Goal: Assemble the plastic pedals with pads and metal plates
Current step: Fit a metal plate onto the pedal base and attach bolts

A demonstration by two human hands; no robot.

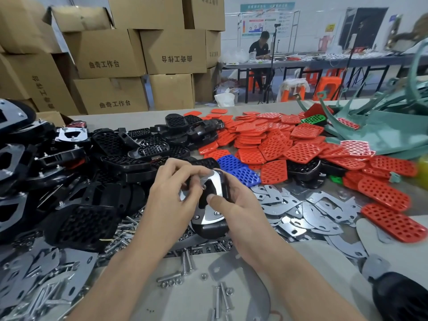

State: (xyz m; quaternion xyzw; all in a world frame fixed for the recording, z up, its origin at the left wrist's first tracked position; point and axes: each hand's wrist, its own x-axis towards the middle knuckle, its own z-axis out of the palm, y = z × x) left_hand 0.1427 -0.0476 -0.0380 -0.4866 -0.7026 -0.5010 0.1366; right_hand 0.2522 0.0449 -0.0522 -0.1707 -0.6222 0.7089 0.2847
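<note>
The black pedal (214,228) was in the middle of the scene, lifted off the table (231,297) between both hands, with a shiny metal plate (216,181) lying on its upturned face. The right hand (238,214) was wrapped round the pedal from the right, its thumb pressed on the plate's dark middle; the left hand (173,193) pinched a small fastener (203,186) at the plate's far-left hole, whether nut or bolt end I could not tell. This looked like the fastening step, plate to pedal; whether a pad was already seated on the hidden underside could not be seen. The chief risk was the fastener slipping from so fine a pinch and dropping among the loose bolts (185,262) scattered near the wrists, where it would be tedious to find. If the right thumb eased, the plate could slide and its holes would no longer line up; a thread started at a tilt might bind, or bite into the plastic. The heaps crowded close: spare plates (312,205) to the right, red pads (278,140) beyond them, black pedals (111,144) on the left; a careless elbow could knock them together.
</note>
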